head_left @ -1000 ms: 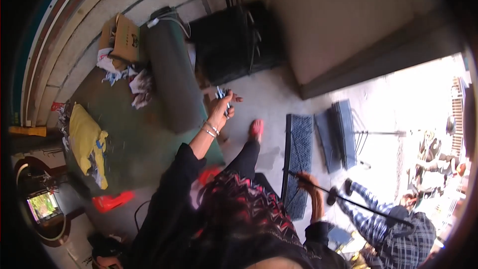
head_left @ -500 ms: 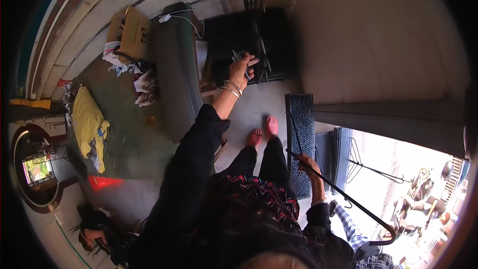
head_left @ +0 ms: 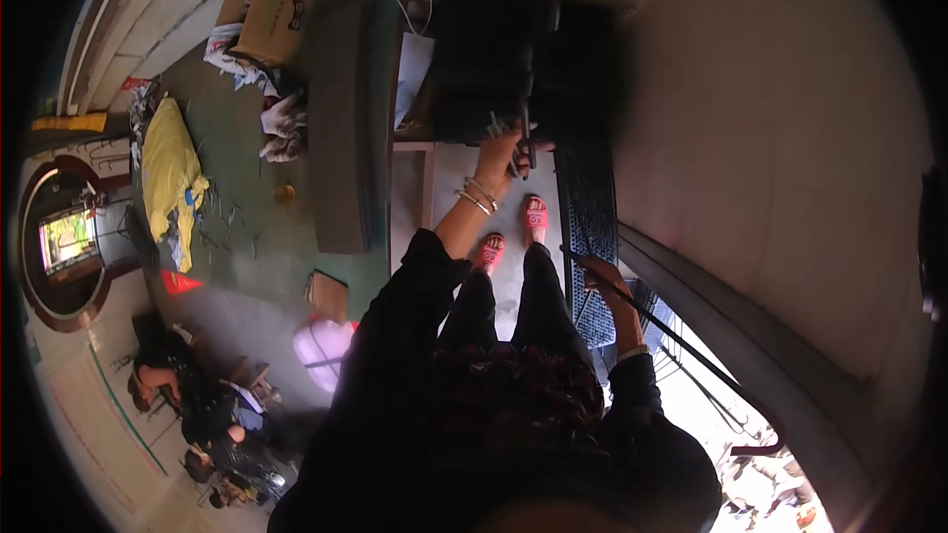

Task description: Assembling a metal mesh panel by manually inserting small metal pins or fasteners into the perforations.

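My left hand (head_left: pixel 506 153) is closed around a small bunch of thin grey metal pieces (head_left: pixel 497 125), their exact kind unclear. Dark upright metal rods (head_left: pixel 530 69) run right beside its fingers; whether these are gripped too, I cannot tell. Lower right, the fingers of my right hand (head_left: pixel 610 288) wrap a long dark metal rod (head_left: pixel 691 350) with a bent, hooked end. That rod slants down to the right, past a narrow dark textured panel (head_left: pixel 589 237) behind the hand.
A black box-like piece (head_left: pixel 474 69) stands ahead by the wall. To the left, a green-topped table (head_left: pixel 237 207) bears a cardboard box (head_left: pixel 276 15), a yellow bag (head_left: pixel 168 163) and scattered bits. Several people (head_left: pixel 212 434) sit lower left. A lilac stool-like thing (head_left: pixel 321 350) is near the table.
The view has turned and shifted, with more of the table and the seated people showing. My left hand has come closer to the upright rods. My right hand keeps the hooked rod.
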Tool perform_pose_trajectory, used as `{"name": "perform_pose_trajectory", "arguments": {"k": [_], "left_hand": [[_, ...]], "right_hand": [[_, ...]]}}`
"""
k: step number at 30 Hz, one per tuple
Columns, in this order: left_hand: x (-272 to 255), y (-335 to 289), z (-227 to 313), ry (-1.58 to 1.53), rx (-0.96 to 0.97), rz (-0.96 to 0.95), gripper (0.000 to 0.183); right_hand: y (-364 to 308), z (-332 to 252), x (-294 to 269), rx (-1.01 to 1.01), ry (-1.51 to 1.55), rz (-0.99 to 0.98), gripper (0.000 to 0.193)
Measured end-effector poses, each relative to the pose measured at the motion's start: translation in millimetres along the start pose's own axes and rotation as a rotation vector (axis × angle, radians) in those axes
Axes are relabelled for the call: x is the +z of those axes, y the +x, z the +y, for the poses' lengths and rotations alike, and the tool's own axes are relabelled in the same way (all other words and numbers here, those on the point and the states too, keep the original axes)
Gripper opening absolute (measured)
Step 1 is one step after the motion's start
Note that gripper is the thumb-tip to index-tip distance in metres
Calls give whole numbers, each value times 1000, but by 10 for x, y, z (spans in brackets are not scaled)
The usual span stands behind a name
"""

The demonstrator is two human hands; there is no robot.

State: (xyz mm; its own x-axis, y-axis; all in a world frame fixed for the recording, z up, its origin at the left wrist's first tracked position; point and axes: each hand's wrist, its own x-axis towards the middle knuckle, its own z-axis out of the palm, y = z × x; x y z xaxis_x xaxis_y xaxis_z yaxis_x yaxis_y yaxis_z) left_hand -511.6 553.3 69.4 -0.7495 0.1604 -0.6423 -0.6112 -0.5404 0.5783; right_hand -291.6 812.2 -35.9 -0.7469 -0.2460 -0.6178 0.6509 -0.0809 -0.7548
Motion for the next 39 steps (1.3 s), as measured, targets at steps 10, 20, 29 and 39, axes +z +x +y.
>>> {"name": "perform_pose_trajectory", "arguments": {"k": [10, 20, 29, 39], "left_hand": [[247, -314, 26, 32, 48, -7, 23], [300, -733, -225, 15, 68, 136, 24], [-28, -1285, -792, 88, 49, 210, 23], [-222, -1547, -1089, 58, 4, 171, 24]], "right_hand": [[348, -518, -64, 328, 178, -13, 18], [687, -458, -280, 403, 132, -145, 22], [1095, -550, -65, 408, 87, -310, 24], [1571, -664, 134, 487, 8, -288, 24]]}}
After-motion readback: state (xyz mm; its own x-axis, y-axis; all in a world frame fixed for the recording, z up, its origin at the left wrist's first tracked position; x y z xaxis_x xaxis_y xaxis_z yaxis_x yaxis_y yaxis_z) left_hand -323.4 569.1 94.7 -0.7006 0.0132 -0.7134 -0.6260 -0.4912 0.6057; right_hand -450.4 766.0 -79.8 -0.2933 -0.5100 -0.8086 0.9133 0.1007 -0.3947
